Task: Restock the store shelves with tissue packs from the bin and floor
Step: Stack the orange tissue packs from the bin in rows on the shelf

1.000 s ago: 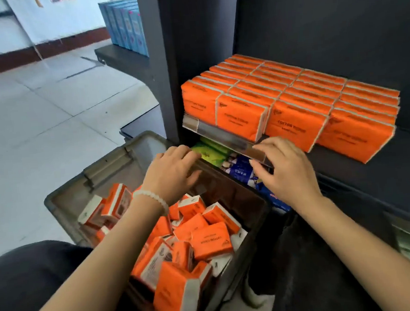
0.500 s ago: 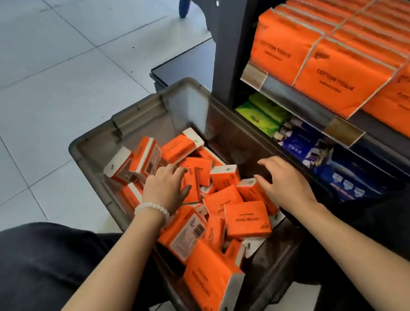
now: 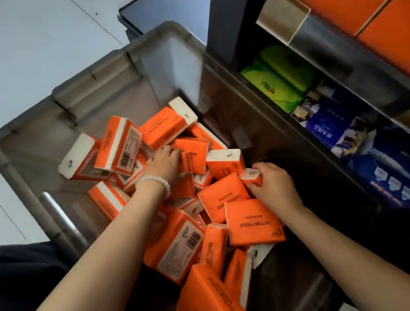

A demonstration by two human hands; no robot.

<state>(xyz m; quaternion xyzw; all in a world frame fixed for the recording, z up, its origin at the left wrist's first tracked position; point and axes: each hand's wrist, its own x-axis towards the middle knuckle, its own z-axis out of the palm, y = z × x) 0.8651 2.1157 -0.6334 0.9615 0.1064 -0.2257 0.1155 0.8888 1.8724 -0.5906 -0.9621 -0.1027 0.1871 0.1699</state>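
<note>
Both hands deeper in bin, right hand now gripping pack

Orange, white-ended tissue packs fill a grey bin; shelf holds green and seemingly blue packs.

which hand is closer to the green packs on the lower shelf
Right. The right hand grips an orange pack at the bin's shelf-side edge, below the green packs. The left hand is deeper in the pile, farther from the shelf.
</note>
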